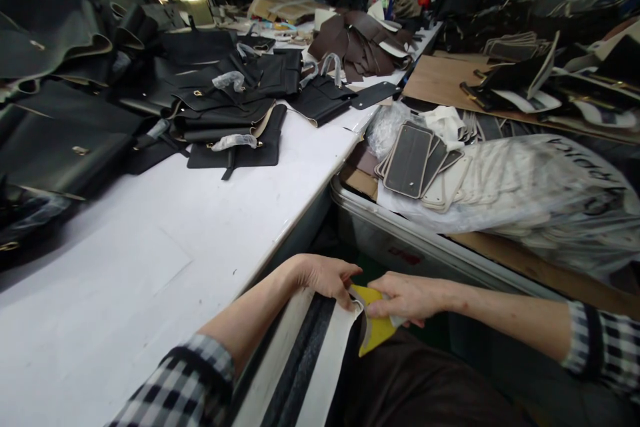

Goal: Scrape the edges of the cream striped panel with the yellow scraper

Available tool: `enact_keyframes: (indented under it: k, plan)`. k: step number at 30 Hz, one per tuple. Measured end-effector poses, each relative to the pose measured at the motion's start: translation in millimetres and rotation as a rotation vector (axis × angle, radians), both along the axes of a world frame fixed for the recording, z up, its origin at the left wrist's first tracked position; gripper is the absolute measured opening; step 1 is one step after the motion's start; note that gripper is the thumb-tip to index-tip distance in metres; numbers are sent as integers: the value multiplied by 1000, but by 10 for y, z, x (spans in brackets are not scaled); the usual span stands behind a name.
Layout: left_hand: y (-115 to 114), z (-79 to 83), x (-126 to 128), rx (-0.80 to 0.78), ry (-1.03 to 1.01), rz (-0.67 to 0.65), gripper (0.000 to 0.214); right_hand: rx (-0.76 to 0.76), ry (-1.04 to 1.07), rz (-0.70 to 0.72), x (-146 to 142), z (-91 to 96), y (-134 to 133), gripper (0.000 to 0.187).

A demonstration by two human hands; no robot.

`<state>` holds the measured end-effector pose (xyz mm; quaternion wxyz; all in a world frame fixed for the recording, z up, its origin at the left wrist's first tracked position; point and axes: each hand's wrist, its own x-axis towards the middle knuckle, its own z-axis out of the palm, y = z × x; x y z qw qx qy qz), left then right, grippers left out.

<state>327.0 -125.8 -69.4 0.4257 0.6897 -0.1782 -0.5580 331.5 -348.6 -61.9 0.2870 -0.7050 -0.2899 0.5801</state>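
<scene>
In my lap stands a dark leather piece with two long white bands (327, 360) and a dark fuzzy strip between them. My left hand (325, 278) bends over its far end, thumb and fingers closed on the white edge, index finger stretched out. From the right, my right hand (413, 297) grips a flat yellow piece (376, 330) with a curved, pale-rimmed edge. That edge lies against the end of the white band, close to my left thumb. My right fingers partly cover the yellow piece, so its exact kind is unclear.
A white table (240, 213) lies to the left, with several black leather bag parts (255, 147) on it. Brown leather pieces (345, 40) are heaped farther back. On the right, a plastic bin (400, 240) carries stacked dark panels (409, 160) and a clear plastic bag (540, 180).
</scene>
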Motion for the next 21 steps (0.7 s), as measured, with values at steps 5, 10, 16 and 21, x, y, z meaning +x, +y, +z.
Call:
enact_keyframes:
  k: [5,10,16,21]
  plan:
    - [10,-64,8,-38,-24,-37,108,-24,7,-25,-31,4,20,35]
    - [10,-49,36,-49,-68,-90,104,-43,46,-82,-107,-29,36,36]
    - [20,4,28,-47,-142,-144,97,-109,82,-202,-250,-42,84,35]
    - [45,-25,117,-48,-216,-203,93,-170,144,-304,-327,-97,81,36]
